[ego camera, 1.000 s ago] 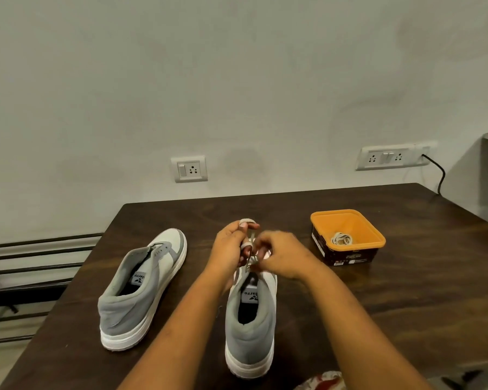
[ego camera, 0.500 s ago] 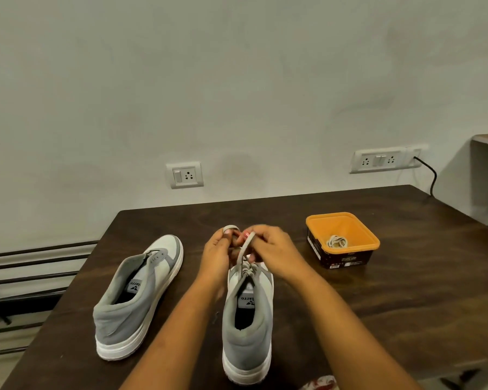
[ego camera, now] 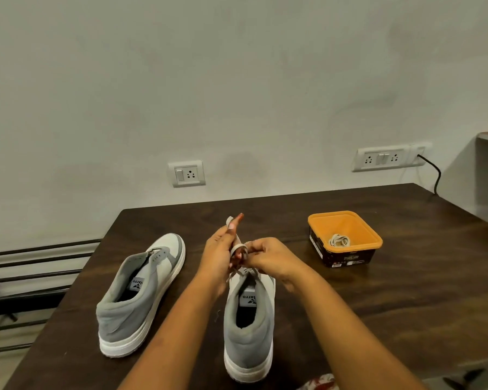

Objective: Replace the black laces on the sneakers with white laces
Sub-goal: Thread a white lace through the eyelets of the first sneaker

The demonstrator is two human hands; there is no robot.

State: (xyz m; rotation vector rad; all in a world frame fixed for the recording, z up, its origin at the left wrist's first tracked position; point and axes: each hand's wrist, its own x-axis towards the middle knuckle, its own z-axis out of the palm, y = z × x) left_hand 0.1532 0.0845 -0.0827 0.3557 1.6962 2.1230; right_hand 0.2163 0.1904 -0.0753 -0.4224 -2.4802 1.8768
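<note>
Whereas both hands huddled at the tongue a moment ago, the left hand [ego camera: 221,250] now lifts a lace [ego camera: 229,220] loop and the right hand [ego camera: 268,256] pinches it above the near sneaker [ego camera: 250,322], probably knotting. The other sneaker [ego camera: 141,291] looks unlaced.

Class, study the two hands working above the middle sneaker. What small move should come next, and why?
Probably draw the hands apart to snug the knot. The left hand pinches a loop of the white lace, and the right hand pinches the lace beside it. Both are just above the tongue of the sneaker, and the knot between them looks loose.
</note>
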